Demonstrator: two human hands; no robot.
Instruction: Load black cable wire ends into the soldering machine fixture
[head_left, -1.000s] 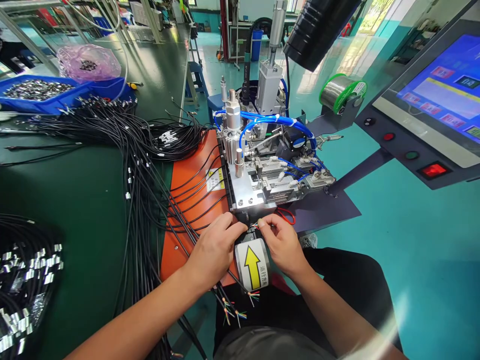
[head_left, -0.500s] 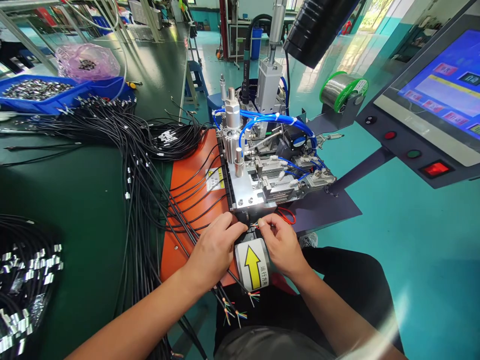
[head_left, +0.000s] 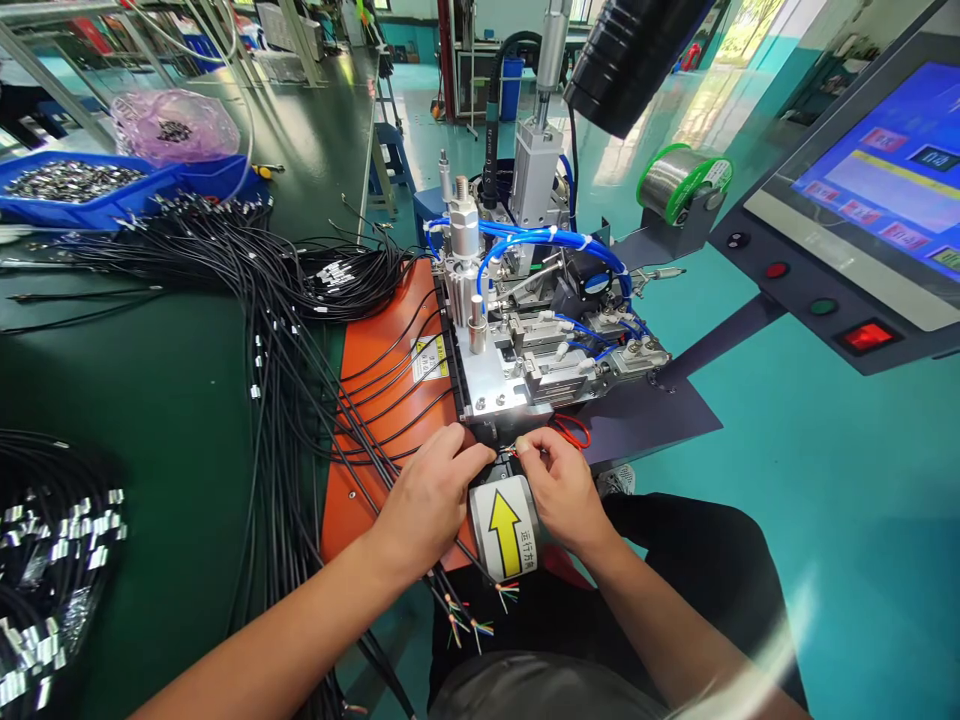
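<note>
Thin wires (head_left: pixel 510 450) are pinched by the right hand (head_left: pixel 564 487), at four o'clock from them; the grip of the left hand (head_left: pixel 429 488), at eight o'clock, cannot be determined.

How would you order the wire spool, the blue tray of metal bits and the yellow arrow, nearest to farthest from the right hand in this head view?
From the right hand:
1. Yellow arrow: just left.
2. Wire spool: ahead, to the right.
3. Blue tray: far left, on the table.

The left hand (head_left: pixel 427 490) and right hand (head_left: pixel 566 487) nearly meet at thin wires (head_left: pixel 509 451) beside the metal machine (head_left: pixel 491 387).
</note>
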